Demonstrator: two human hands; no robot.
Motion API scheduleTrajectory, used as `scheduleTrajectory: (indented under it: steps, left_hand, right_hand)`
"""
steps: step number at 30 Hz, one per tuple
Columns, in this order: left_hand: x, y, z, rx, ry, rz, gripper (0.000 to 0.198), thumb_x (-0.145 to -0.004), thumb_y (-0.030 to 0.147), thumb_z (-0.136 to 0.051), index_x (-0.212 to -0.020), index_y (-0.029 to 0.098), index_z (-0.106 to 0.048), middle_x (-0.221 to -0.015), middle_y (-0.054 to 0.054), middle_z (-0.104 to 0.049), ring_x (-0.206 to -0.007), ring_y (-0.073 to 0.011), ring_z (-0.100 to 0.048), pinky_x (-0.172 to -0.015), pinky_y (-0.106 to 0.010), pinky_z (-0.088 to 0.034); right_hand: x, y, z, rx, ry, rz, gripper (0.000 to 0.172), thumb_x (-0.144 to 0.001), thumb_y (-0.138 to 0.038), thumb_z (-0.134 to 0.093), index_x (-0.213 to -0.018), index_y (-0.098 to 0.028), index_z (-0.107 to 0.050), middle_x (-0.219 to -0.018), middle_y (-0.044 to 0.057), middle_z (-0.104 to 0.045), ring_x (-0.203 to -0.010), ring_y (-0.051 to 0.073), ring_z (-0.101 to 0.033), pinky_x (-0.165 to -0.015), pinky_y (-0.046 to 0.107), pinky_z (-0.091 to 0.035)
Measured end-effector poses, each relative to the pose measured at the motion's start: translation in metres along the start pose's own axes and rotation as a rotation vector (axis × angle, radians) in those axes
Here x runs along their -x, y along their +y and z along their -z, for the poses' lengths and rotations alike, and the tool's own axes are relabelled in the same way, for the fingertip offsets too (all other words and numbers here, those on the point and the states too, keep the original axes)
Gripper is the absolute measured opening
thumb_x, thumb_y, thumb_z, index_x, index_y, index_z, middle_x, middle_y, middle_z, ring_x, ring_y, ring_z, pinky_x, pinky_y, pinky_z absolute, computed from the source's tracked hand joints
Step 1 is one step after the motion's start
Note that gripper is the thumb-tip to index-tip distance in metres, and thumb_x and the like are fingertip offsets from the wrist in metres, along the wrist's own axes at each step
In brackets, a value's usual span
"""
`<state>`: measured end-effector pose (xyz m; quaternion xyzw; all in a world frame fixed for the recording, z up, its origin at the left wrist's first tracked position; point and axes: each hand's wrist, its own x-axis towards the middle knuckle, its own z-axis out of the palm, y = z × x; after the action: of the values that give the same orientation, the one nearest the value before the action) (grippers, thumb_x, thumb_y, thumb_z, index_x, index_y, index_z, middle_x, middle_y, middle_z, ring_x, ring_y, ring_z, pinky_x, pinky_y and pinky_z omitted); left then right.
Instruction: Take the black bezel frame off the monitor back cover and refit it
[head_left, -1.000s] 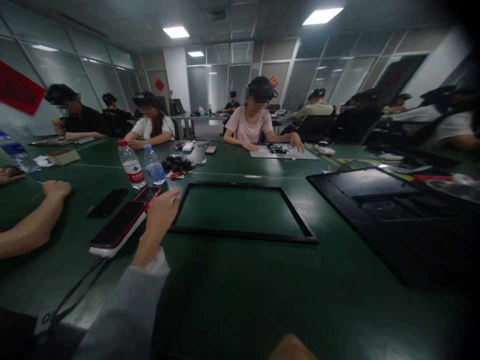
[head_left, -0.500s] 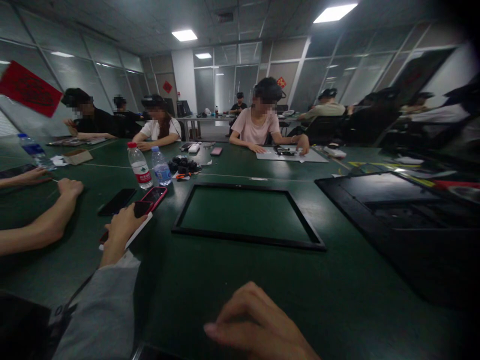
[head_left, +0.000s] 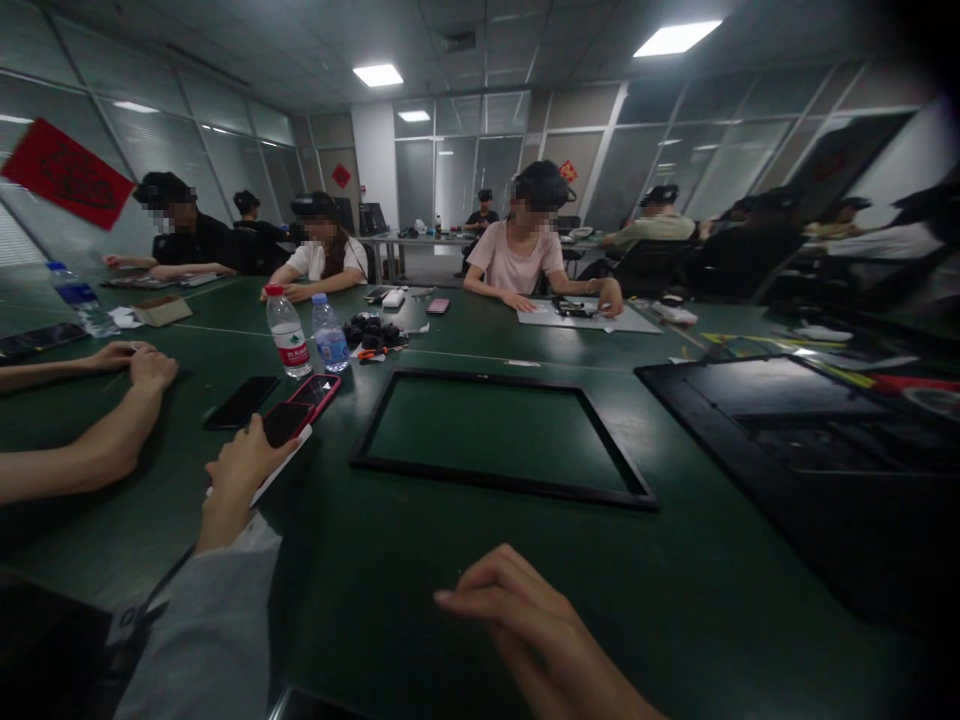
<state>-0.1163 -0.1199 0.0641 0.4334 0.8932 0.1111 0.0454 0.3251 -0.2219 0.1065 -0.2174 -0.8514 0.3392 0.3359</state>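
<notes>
My left hand (head_left: 238, 470), in a grey sleeve (head_left: 206, 620), curls over a dark phone (head_left: 287, 424) with a red edge. A flat white edge (head_left: 279, 468) shows beneath that phone. Close beyond lie a red-cased phone (head_left: 325, 396) and a black phone (head_left: 241, 403). At the bottom, my right hand (head_left: 529, 615) is above the green table (head_left: 375, 560), thumb and bent fingers together; anything between the fingertips is too small to make out. Beyond it a thin black rectangular frame (head_left: 502, 488), like a screen bezel, lies flat, apart from both hands.
A large black panel (head_left: 817, 510) lies at the right. Two bottles (head_left: 289, 335) stand beyond the phones, beside a dark heap of small parts (head_left: 371, 332). A neighbour's hands (head_left: 146, 368) rest at the left. Across the table a person in pink (head_left: 517, 260) handles parts on a white board.
My right hand has moved slightly up and right, its fingers still bent. My left hand stays at the phone. The neighbour's hands at the left have come together. The view has shifted slightly.
</notes>
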Motion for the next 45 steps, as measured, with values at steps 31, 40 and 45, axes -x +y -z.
scheduleTrajectory:
  steps: [31, 40, 45]
  left_hand:
    - [0.118, 0.072, 0.018, 0.336, 0.25, -0.131, 0.104, -0.082, 0.062, -0.069, -0.161, 0.006, -0.03, -0.14, -0.028, -0.052, -0.128, -0.0444, -0.056, -0.104, -0.052, -0.047]
    - [0.135, 0.079, -0.001, 0.85, 0.02, -0.244, 0.075, -0.092, 0.06, -0.056, -0.151, 0.013, -0.053, -0.141, -0.021, -0.056, -0.129, -0.0358, -0.06, -0.11, -0.05, -0.048]
    - [0.142, 0.076, -0.01, 1.248, -0.128, -0.219, 0.061, -0.097, 0.056, -0.052, -0.145, 0.019, -0.06, -0.145, -0.015, -0.062, -0.135, -0.0294, -0.059, -0.115, -0.047, -0.045]
  right_hand:
    - [-0.189, 0.052, -0.112, -1.439, 0.189, -0.649, 0.036, -0.101, -0.047, -0.059, -0.121, -0.018, -0.066, -0.111, 0.007, -0.074, -0.102, 0.017, -0.069, -0.096, 0.033, -0.054]
    - [-0.163, 0.07, -0.089, -1.543, 0.168, -0.769, 0.05, -0.105, -0.055, -0.047, -0.126, -0.013, -0.064, -0.116, 0.012, -0.075, -0.106, 0.021, -0.071, -0.103, 0.04, -0.053]
    - [-0.147, 0.083, -0.08, -1.584, 0.097, -0.645, 0.057, -0.102, -0.061, -0.051, -0.132, -0.013, -0.06, -0.128, 0.014, -0.071, -0.121, 0.024, -0.066, -0.109, 0.045, -0.05]
